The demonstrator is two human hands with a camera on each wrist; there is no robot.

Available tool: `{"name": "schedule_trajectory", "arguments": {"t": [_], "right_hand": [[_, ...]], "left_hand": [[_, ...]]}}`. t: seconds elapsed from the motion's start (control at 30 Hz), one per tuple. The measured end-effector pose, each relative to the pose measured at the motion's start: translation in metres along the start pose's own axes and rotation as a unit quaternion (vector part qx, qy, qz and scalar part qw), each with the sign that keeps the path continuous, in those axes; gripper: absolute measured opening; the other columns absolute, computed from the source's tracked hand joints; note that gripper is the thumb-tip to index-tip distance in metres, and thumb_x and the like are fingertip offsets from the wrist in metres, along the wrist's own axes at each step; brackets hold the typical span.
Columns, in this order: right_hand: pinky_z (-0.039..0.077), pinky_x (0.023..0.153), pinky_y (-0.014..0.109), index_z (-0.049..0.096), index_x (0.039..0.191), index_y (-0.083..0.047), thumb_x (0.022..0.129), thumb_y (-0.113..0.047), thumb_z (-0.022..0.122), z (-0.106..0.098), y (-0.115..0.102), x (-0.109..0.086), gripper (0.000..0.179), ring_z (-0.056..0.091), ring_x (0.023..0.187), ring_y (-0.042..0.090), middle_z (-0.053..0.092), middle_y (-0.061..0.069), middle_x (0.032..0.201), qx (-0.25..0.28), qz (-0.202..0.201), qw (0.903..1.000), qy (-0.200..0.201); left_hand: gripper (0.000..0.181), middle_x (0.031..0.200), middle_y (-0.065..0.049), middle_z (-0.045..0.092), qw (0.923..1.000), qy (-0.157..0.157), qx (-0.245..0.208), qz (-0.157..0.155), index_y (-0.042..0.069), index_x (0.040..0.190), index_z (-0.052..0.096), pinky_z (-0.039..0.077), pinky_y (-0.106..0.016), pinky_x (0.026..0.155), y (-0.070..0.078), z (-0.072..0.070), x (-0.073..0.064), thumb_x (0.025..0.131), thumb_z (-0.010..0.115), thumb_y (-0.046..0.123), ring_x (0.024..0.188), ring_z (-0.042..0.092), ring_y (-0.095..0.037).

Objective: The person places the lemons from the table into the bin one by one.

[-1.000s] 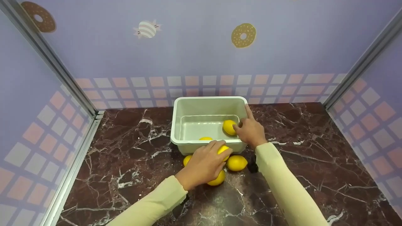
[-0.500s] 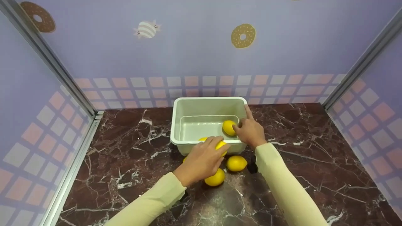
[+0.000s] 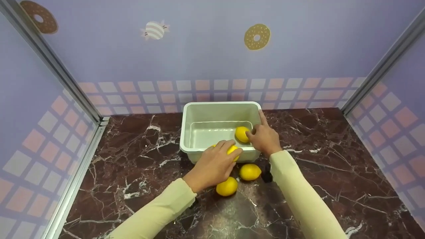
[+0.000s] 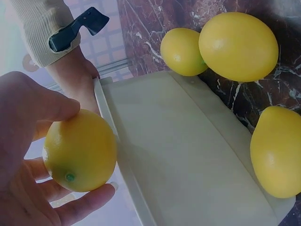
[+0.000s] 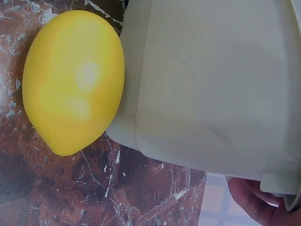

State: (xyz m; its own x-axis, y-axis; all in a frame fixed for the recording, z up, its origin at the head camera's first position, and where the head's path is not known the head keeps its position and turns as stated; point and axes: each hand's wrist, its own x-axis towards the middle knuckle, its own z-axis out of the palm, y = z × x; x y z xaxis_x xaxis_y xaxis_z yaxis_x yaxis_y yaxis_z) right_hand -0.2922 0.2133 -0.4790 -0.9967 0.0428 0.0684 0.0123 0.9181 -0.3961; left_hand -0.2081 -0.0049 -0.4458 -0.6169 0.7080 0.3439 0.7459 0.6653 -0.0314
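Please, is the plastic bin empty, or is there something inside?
Not empty: the head view shows at least one lemon inside the plastic bin, near the right hand.

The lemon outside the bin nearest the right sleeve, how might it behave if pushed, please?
The lemon would probably roll, given its rounded sides, perhaps curving because one end tapers. Shiny, it may also be slippery.

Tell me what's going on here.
A person is handling lemons at a pale plastic bin. The left hand holds one lemon in its fingers by the bin's near rim, not yet let go. The right hand grips the bin's right side. At least one lemon lies inside, at the right end; three more lemons lie on the dark marbled countertop in front.
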Motion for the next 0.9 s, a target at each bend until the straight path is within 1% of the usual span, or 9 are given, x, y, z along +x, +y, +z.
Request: {"name": "schedule_trajectory", "arguments": {"t": [0.1,0.23,0.33,0.57,0.77,0.9], "right_hand": [[0.049,0.077,0.048,0.068,0.082,-0.007,0.093,-0.04,0.056,-0.001,-0.001,0.0,0.037,0.061,0.079,0.032,0.013,0.003,0.164,-0.001,0.001,1.0,-0.001],[0.049,0.075,0.048,0.068,0.083,-0.007,0.092,-0.039,0.057,-0.001,0.0,0.001,0.035,0.06,0.077,0.033,0.013,0.003,0.164,0.0,0.001,1.0,0.0],[0.05,0.075,0.048,0.069,0.084,-0.006,0.092,-0.04,0.056,0.0,0.001,0.001,0.037,0.06,0.077,0.032,0.014,0.003,0.164,0.0,-0.002,1.0,0.001],[0.05,0.073,0.048,0.07,0.085,-0.005,0.093,-0.04,0.055,0.001,0.001,0.001,0.039,0.061,0.077,0.031,0.015,0.005,0.163,-0.005,-0.007,1.0,0.002],[0.049,0.073,0.048,0.07,0.084,-0.007,0.093,-0.041,0.055,0.001,0.001,0.001,0.038,0.062,0.078,0.033,0.015,0.004,0.163,-0.007,-0.008,0.9999,0.005],[0.05,0.073,0.047,0.07,0.084,-0.007,0.093,-0.04,0.055,0.001,0.001,0.002,0.037,0.062,0.078,0.032,0.015,0.003,0.163,-0.007,-0.006,1.0,0.004]], "left_hand": [[0.032,0.132,-0.006,0.052,1.0,0.001,0.001,0.0,0.023,0.124,0.053,0.056,-0.037,0.071,-0.001,-0.001,0.002,0.093,0.058,0.027,0.111,0.055,-0.023],[0.036,0.135,-0.006,0.051,0.9999,-0.012,0.005,-0.002,0.022,0.127,0.053,0.055,-0.037,0.069,-0.003,-0.002,0.007,0.092,0.059,0.027,0.112,0.055,-0.023],[0.038,0.136,-0.007,0.051,0.9998,-0.02,0.007,-0.003,0.023,0.129,0.052,0.056,-0.038,0.07,-0.003,-0.003,0.01,0.092,0.058,0.028,0.114,0.055,-0.024],[0.034,0.136,-0.008,0.052,0.9999,-0.014,0.004,-0.006,0.023,0.128,0.053,0.056,-0.039,0.071,-0.006,-0.007,0.017,0.094,0.055,0.027,0.113,0.056,-0.025],[0.035,0.138,-0.01,0.051,0.9998,-0.017,0.012,-0.007,0.022,0.128,0.053,0.057,-0.039,0.075,-0.008,-0.011,0.021,0.094,0.056,0.028,0.117,0.055,-0.025],[0.033,0.138,-0.01,0.051,0.9997,-0.018,0.013,-0.012,0.022,0.127,0.054,0.058,-0.039,0.074,-0.01,-0.013,0.024,0.095,0.055,0.027,0.116,0.057,-0.026]]}}
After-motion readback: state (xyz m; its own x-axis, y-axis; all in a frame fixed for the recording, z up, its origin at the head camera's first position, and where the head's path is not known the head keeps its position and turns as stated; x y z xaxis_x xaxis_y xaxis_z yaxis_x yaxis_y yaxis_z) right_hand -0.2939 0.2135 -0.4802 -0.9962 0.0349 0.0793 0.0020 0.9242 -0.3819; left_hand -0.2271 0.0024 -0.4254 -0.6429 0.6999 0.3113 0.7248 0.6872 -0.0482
